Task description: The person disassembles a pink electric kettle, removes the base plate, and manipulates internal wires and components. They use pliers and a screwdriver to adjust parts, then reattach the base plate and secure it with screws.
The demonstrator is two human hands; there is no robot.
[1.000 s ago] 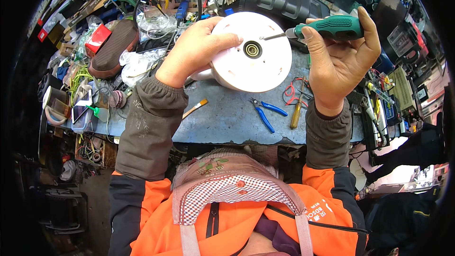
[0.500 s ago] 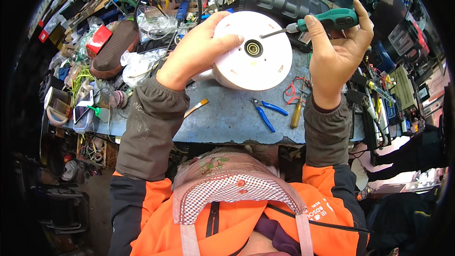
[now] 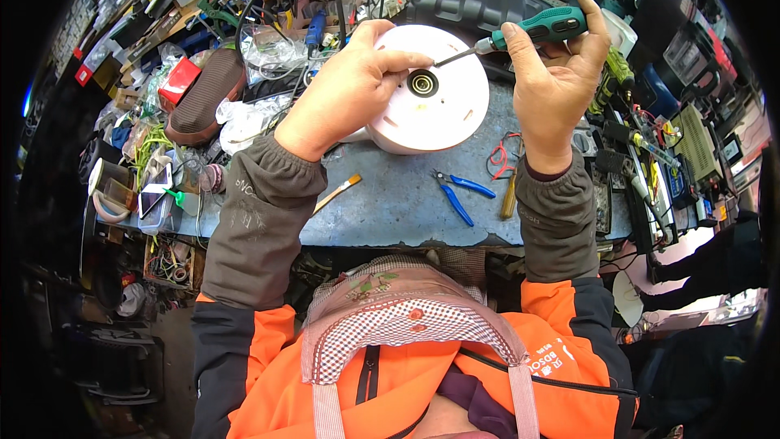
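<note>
A round white appliance base (image 3: 443,110), with a dark ring socket at its centre, stands tilted on the blue workbench (image 3: 390,203). My left hand (image 3: 349,85) grips its upper left rim, thumb stretched over the top edge. My right hand (image 3: 552,73) holds a green-handled screwdriver (image 3: 540,28). The metal tip of the screwdriver points left at the white face, close to my left thumb and just above the socket.
Blue-handled pliers (image 3: 459,193), a wooden-handled tool (image 3: 509,193), red wires (image 3: 500,154) and a small brush (image 3: 337,193) lie on the bench in front of the base. A brown shoe (image 3: 203,97), plastic bags and cables crowd the left. Meters and tools fill the right side.
Both hands and the white base have shifted slightly upward. The screwdriver tip has moved from near the centre socket to the upper face beside my left thumb.
</note>
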